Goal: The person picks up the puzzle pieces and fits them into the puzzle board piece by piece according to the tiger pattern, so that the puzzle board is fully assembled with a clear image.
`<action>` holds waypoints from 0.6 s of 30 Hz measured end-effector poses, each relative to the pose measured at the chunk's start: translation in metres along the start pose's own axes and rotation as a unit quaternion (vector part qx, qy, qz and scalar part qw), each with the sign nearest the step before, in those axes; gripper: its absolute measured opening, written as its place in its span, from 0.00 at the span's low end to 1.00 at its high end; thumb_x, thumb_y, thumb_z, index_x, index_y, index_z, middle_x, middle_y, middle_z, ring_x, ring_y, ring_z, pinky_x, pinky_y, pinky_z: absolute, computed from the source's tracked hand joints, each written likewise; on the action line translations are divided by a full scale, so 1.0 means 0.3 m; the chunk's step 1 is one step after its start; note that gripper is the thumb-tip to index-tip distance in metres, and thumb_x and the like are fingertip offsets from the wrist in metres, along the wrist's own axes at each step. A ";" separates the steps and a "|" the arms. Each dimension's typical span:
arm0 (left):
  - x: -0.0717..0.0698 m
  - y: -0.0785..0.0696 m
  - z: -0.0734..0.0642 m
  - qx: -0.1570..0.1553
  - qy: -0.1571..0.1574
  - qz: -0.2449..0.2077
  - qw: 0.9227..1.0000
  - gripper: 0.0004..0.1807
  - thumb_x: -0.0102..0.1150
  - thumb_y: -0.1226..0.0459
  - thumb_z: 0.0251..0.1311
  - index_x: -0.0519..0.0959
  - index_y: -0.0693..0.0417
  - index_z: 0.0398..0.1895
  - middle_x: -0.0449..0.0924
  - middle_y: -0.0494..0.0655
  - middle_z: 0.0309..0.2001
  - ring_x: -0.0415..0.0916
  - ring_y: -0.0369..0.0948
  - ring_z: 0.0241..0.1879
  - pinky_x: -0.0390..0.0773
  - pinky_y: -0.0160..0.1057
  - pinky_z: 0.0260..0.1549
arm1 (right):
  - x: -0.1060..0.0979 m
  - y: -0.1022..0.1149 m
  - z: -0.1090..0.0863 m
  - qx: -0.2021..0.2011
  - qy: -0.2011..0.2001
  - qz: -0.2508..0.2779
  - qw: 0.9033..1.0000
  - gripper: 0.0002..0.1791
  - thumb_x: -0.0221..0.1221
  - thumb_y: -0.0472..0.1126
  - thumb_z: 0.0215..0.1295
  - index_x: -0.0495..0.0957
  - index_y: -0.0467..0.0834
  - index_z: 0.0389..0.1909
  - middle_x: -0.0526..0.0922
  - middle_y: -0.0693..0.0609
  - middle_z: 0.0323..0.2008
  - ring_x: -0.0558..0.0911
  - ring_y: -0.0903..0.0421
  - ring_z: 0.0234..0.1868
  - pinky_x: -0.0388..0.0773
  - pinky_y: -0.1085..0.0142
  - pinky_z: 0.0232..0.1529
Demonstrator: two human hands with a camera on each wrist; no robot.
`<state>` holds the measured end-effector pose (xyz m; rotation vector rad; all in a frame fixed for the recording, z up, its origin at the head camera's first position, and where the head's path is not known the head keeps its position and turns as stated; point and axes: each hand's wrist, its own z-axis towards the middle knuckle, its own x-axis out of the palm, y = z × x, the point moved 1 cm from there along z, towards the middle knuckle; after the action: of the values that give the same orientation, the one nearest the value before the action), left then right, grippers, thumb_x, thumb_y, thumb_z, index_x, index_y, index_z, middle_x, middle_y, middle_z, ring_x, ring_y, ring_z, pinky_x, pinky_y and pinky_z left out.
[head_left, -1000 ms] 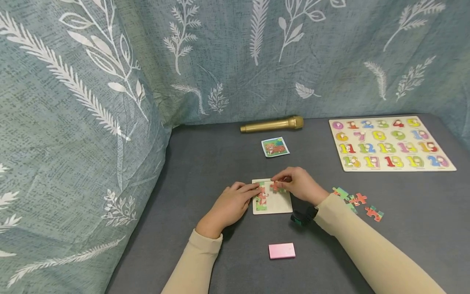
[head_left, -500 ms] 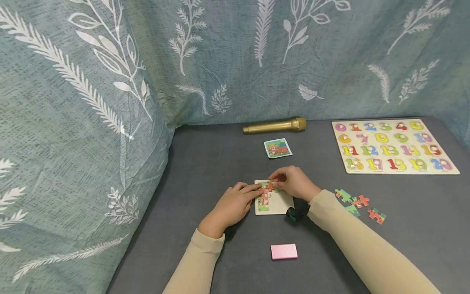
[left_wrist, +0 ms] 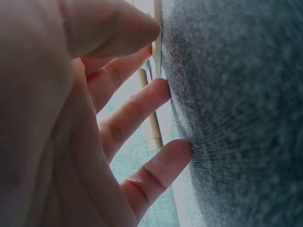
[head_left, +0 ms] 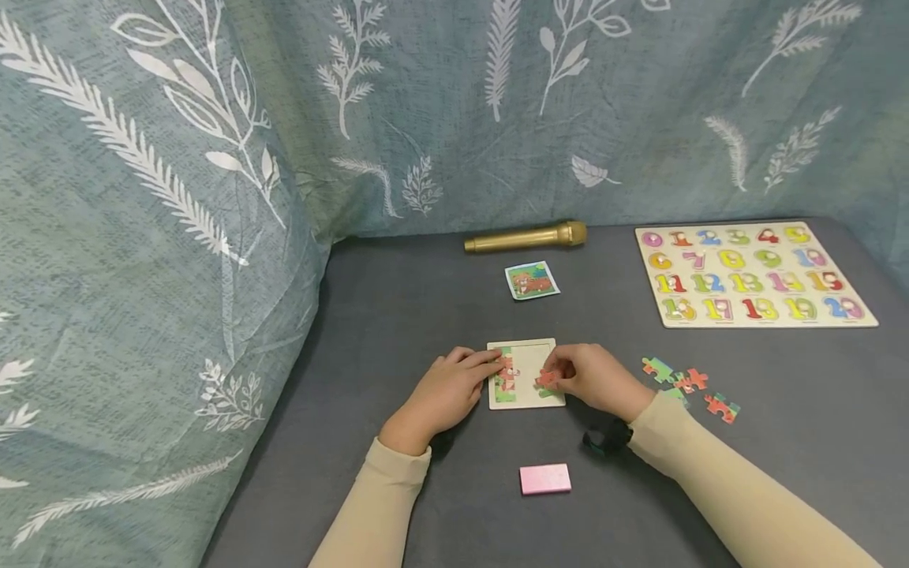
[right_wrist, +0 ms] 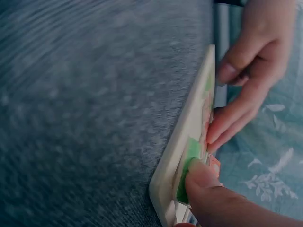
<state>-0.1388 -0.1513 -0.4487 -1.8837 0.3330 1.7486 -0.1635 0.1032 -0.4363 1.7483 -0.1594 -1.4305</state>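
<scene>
My left hand rests at the left side of a small wooden puzzle tray; its fingertips touch the joined pieces along that side. In the left wrist view, several of its fingers stretch out, spread, down to the cloth. At the tray's lower right, my right hand pinches a red and green jigsaw piece. The right wrist view shows the thumb pressed on the green part of that piece. The fingers behind it are mostly hidden.
Several loose jigsaw pieces lie right of the tray. Behind it are a picture card and a gold microphone. A number board sits at the back right, a pink block in front. Leaf-patterned cloth hangs behind.
My right hand has moved the pinched piece from the tray's top edge, beside the joined pieces, down and right to the lower right corner; the piece has turned. The left hand stays in place.
</scene>
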 end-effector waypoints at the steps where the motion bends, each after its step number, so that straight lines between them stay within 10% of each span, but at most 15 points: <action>1: -0.003 0.000 -0.001 -0.001 0.000 0.000 1.000 0.25 0.54 0.67 0.78 0.75 0.42 0.75 0.70 0.41 0.75 0.70 0.47 0.66 0.74 0.57 0.59 | 0.006 0.004 -0.003 -0.005 -0.005 -0.014 1.000 0.08 0.74 0.31 0.60 0.85 0.41 0.37 0.78 0.56 0.27 0.75 0.60 0.28 0.75 0.62 0.33; 11: -0.005 -0.003 0.004 -0.001 -0.001 -0.003 1.000 0.27 0.54 0.68 0.77 0.75 0.41 0.75 0.69 0.42 0.75 0.70 0.47 0.66 0.74 0.58 0.58 | 0.037 0.045 -0.039 -0.034 -0.092 -0.198 0.975 0.09 0.77 0.44 0.60 0.91 0.44 0.36 0.80 0.54 0.30 0.76 0.58 0.29 0.78 0.61 0.29; 18: -0.013 -0.001 -0.001 -0.005 0.005 -0.014 1.000 0.27 0.56 0.68 0.76 0.75 0.41 0.75 0.69 0.41 0.76 0.70 0.48 0.66 0.74 0.58 0.59 | 0.022 0.056 -0.064 -0.130 -0.080 -0.216 0.964 0.03 0.76 0.37 0.60 0.91 0.42 0.30 0.86 0.50 0.41 0.79 0.51 0.38 0.80 0.56 0.39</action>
<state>-0.1388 -0.1519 -0.4447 -1.8953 0.3002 1.7259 -0.1382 0.0989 -0.4302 1.5041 0.3324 -1.8132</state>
